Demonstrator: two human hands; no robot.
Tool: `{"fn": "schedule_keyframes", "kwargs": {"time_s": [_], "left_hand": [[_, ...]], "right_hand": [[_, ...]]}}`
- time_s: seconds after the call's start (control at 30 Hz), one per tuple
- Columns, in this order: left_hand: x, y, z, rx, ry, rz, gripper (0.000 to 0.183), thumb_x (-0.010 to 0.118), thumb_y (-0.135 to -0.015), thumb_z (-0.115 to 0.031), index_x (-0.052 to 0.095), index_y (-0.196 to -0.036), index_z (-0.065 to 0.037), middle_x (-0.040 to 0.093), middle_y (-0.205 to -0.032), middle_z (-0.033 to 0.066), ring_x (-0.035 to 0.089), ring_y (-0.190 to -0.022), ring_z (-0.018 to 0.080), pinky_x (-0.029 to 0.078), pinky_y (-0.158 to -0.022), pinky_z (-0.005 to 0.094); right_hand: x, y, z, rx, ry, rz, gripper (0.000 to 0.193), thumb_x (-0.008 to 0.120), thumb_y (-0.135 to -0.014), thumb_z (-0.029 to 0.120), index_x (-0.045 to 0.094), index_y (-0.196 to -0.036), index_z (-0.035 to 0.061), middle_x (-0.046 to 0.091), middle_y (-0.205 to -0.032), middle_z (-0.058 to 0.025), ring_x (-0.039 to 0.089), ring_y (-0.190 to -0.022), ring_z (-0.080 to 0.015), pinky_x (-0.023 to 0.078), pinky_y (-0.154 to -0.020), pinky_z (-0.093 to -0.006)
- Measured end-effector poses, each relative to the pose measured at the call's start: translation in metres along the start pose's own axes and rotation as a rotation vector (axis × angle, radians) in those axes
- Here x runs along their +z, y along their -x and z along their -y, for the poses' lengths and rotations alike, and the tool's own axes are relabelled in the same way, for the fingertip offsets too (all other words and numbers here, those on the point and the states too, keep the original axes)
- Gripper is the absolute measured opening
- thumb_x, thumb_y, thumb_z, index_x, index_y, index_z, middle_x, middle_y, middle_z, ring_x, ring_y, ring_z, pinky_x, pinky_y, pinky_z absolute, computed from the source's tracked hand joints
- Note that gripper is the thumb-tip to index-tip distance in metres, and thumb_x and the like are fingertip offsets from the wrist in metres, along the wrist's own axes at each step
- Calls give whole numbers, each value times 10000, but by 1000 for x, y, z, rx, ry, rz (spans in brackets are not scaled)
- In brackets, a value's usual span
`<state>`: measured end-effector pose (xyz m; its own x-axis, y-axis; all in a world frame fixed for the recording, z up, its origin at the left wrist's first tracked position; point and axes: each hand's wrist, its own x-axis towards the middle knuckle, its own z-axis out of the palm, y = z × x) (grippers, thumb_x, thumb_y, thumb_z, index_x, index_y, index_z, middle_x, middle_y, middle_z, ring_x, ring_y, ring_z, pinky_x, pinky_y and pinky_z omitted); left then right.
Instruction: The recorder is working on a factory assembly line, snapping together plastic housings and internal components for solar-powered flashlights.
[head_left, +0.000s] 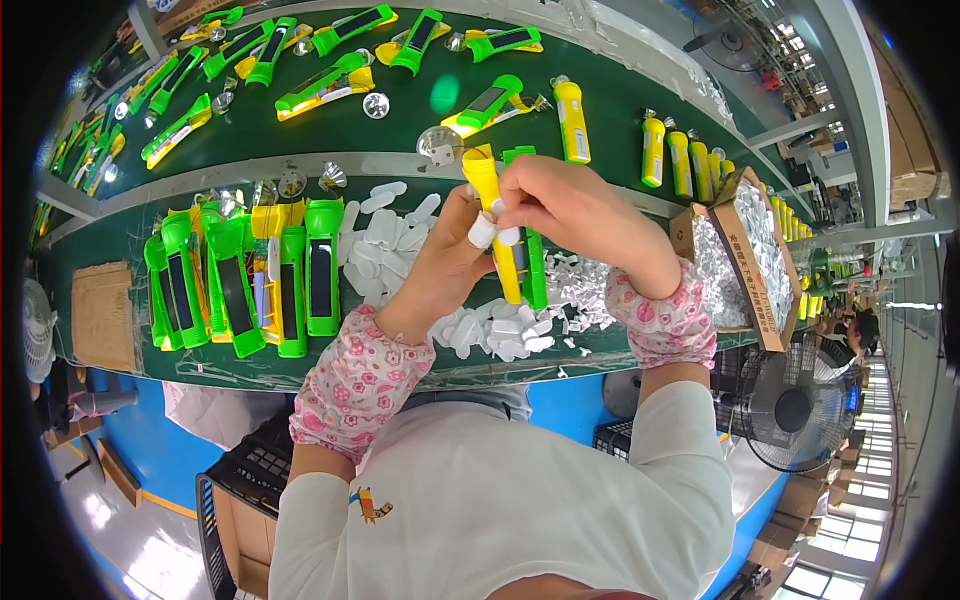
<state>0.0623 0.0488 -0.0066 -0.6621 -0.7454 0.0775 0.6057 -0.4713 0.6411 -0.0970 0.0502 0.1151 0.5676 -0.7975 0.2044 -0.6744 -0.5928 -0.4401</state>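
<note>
Left hand (450,250) grips yellow plastic torch casing (507,272); right hand (550,195) touching it, pinch unclear. Slack grip could drop it onto oval white plastic tabs (495,332), six o'clock.

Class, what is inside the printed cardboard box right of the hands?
The cardboard box shows small whitish pieces at its open top; its bottom and anything beneath those pieces are covered.

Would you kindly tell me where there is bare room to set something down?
On the far green surface: between the lone yellow torch and the yellow torch row right of it, and between the loose silver reflector and pale rail. The near bench is crowded with green casings and white pieces.
</note>
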Motion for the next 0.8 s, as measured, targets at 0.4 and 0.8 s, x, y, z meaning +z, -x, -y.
{"fn": "schedule_keyframes", "kwargs": {"time_s": [0.4,0.8], "left_hand": [[16,-24,11,147,134,-315,283,462,-1001,-306,408,-1231,-149,520,-1050,18,548,-939,125,484,-810,338],[15,-30,21,234,79,-444,287,425,-989,-313,479,-1130,-69,581,-1011,79,593,-928,202,495,-826,376]], "right_hand": [[68,69,1,435,-239,-350,441,554,-939,195,447,-1319,-1,547,-1017,-154,565,-869,-260,464,-754,-322],[90,59,13,409,-82,-508,449,515,-929,136,465,-1370,71,488,-920,-172,565,-759,-286,491,-670,-361]]}}
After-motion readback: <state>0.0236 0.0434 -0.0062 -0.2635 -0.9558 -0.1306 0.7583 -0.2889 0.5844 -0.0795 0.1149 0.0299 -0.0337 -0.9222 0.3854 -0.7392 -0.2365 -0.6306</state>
